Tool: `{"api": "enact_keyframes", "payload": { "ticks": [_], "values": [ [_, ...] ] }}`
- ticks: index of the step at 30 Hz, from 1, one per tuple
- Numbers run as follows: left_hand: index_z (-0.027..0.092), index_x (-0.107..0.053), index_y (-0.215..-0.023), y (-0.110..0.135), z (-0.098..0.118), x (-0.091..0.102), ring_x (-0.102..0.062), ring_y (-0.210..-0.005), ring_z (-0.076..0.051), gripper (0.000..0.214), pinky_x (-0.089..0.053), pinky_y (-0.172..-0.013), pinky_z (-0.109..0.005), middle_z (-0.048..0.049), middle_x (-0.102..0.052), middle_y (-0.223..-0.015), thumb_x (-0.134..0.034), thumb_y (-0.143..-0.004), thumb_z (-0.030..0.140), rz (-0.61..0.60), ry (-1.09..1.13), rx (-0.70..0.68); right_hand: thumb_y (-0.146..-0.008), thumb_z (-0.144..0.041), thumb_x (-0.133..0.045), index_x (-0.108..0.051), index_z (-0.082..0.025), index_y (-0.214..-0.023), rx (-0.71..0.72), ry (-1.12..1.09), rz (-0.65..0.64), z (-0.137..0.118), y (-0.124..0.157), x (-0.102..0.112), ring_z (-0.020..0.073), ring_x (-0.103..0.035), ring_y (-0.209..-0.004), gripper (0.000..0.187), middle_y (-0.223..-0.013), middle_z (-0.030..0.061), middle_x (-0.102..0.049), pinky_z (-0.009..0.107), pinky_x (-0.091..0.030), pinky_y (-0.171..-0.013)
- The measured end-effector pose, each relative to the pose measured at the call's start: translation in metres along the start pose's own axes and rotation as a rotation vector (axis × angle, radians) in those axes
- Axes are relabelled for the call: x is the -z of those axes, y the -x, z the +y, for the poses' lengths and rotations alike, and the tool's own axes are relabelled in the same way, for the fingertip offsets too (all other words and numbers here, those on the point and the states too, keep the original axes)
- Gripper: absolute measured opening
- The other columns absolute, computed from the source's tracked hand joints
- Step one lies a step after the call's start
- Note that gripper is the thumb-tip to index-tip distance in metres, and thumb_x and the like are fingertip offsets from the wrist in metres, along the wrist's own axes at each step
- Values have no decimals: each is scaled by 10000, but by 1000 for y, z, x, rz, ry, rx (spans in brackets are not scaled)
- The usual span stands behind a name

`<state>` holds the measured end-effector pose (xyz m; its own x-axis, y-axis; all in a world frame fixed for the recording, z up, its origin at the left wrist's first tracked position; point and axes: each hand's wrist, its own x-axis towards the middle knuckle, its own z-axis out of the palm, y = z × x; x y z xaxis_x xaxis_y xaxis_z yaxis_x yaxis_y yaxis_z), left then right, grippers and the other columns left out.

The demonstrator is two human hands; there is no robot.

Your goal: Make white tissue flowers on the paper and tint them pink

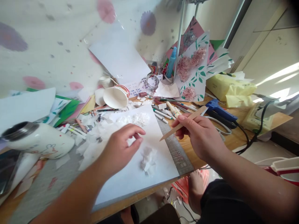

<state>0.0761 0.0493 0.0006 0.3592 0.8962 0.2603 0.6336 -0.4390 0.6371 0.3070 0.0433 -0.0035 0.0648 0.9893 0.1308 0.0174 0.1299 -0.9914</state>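
My right hand (198, 132) grips a flat wooden craft stick (171, 132), its narrow tip pointing left over the edge of a white sheet of paper (161, 165). Above the middle of that sheet hovers my left hand (121, 146), fingers curled, with a gap between thumb and forefinger and nothing visible held. A crumpled white paper cluster (149, 160) lies on the sheet below and between the hands. Farther back, a larger mound of white paper pieces (135, 119) sits along the sheet's far edge.
A white bottle (44, 140) lies open at left. Paper cups (116, 96), scraps and pens (163, 116) crowd the back. At right are a blue glue gun (219, 110) with a black cord and a yellow tissue pack (229, 88). Flower artwork (192, 70) leans behind.
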Motion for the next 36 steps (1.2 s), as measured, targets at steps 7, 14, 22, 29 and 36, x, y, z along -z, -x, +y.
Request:
{"api": "enact_keyframes", "payload": {
  "ticks": [7, 14, 22, 29, 36],
  "values": [
    [239, -628, -828, 47, -29, 95, -586, -806, -205, 158, -440, -742, -313, 0, -643, -850, -530, -833, 362, 74, -340, 284, -855, -487, -621, -718, -216, -735, 24, -17, 11, 8, 3, 14, 133, -536, -596, 311, -636, -2, -612, 253, -409, -562],
    [239, -650, -930, 90, -58, 88, -622, -883, -260, 260, -447, -801, -362, -27, -687, -947, -634, -713, 381, 95, -470, 433, -839, -576, -589, -726, -237, -710, 48, 164, -50, 6, 5, 11, 180, -546, -650, 387, -611, 13, -617, 318, -391, -654],
    [230, -638, -810, 86, -72, 76, -629, -758, -209, 179, -458, -685, -297, 5, -672, -759, -565, -782, 391, 222, -316, 482, -812, -658, -533, -703, -255, -660, 84, 313, -128, -2, 8, 4, 234, -589, -680, 463, -589, 39, -615, 364, -421, -659],
    [205, -577, -853, 71, -61, 85, -606, -763, -185, 180, -481, -709, -296, -12, -625, -801, -586, -785, 372, 347, -133, 378, -855, -603, -526, -715, -253, -691, 146, 309, -157, -1, 6, 9, 212, -597, -643, 430, -595, 29, -624, 340, -457, -627],
    [218, -585, -952, 28, -8, 34, -585, -770, -134, 142, -473, -741, -253, 10, -613, -816, -602, -812, 203, 261, -63, -25, -876, -539, -529, -665, -226, -601, 157, 251, -211, -7, 10, 14, 181, -611, -631, 438, -678, 44, -669, 296, -487, -591]
  ]
}}
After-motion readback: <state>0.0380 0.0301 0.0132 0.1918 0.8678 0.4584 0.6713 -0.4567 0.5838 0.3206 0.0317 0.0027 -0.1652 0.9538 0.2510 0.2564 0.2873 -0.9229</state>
